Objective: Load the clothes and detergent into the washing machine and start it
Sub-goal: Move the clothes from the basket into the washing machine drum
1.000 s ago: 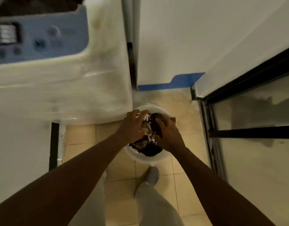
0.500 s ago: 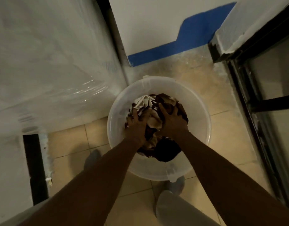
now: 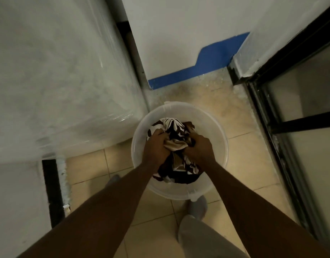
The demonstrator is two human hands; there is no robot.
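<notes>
A translucent white bucket (image 3: 215, 146) stands on the tiled floor right beside the washing machine (image 3: 54, 75), whose plastic-wrapped white side fills the left of the view. Inside the bucket lies a bundle of dark brown, white and tan clothes (image 3: 176, 131). My left hand (image 3: 156, 148) grips the left side of the bundle with curled fingers. My right hand (image 3: 199, 148) grips its right side the same way. A tan fold bunches up between the two hands. The machine's top and control panel are out of view, and no detergent shows.
A white wall with a blue skirting strip (image 3: 195, 71) runs behind the bucket. A black-framed glass door (image 3: 298, 123) lines the right. My grey-socked feet (image 3: 197, 205) stand just behind the bucket. A narrow dark gap (image 3: 50, 192) lies at the machine's lower left.
My view dropped from the machine's control panel to the bucket. Both hands went from lying flat on the clothes to clenching the fabric, which now bunches up between them.
</notes>
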